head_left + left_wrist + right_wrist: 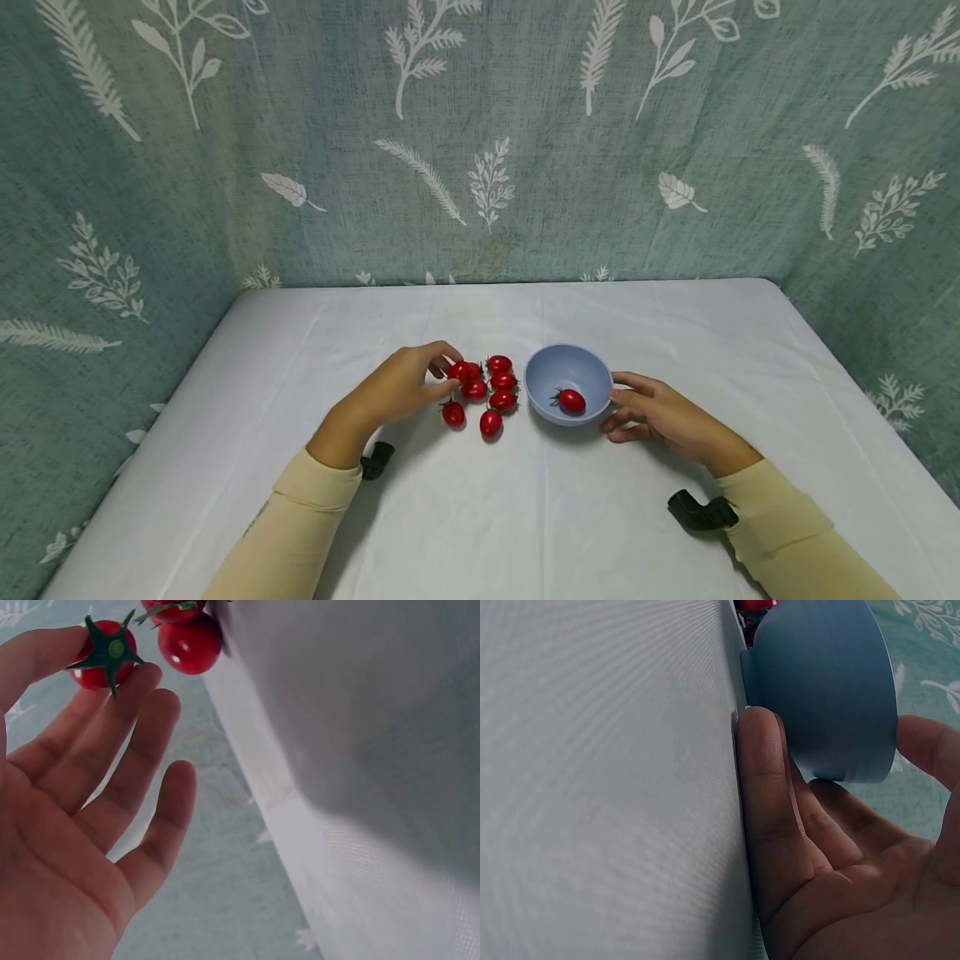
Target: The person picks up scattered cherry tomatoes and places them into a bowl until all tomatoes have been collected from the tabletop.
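My left hand pinches a cherry tomato between thumb and fingers, its green star-shaped calyx facing the wrist camera. Several more red cherry tomatoes lie close by on the white cloth, just right of that hand. A small blue bowl stands upright to the right of the cluster with one tomato inside. At the bowl's right side, my right hand holds it, thumb at the rim and fingers along the outer wall. The right wrist view shows the lowest finger low beside the bowl's base.
A white cloth covers the table. Behind it and at both sides hangs a green curtain with white leaf prints. Black wrist mounts stick out from the sleeves near the cloth.
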Action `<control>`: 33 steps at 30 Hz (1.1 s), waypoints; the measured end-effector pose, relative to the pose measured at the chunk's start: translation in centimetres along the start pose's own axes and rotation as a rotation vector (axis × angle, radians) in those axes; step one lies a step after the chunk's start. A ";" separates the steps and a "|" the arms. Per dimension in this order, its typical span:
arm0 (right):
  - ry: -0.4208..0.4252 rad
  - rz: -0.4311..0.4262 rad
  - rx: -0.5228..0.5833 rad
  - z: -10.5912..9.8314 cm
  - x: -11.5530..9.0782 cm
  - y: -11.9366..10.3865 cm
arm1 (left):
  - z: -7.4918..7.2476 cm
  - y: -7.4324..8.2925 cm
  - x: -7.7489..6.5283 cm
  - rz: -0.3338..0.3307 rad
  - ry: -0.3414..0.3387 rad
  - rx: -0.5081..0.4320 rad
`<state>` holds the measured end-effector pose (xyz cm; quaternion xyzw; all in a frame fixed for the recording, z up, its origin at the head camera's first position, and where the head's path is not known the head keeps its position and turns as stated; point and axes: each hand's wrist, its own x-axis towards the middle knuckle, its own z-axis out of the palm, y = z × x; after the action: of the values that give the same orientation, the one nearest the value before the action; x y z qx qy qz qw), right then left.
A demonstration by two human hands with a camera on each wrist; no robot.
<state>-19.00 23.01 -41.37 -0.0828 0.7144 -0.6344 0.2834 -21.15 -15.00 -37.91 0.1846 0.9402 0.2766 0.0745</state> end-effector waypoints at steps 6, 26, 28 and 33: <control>-0.012 -0.011 0.002 0.0 0.1 0.0 | 0.1 0.6 0.0 -0.001 -0.001 -0.017; -0.001 -0.011 -0.009 0.1 0.1 0.3 | 1.5 5.4 1.6 0.140 -0.002 -0.087; -0.007 -0.016 -0.006 0.1 0.1 0.3 | 1.8 5.8 1.8 0.150 -0.011 -0.099; -0.007 -0.010 -0.002 0.0 0.1 0.3 | 2.5 6.6 2.2 0.171 -0.025 -0.108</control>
<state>-19.03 23.00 -41.71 -0.0890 0.7137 -0.6347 0.2825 -20.59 -7.75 -36.47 0.2635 0.9036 0.3301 0.0722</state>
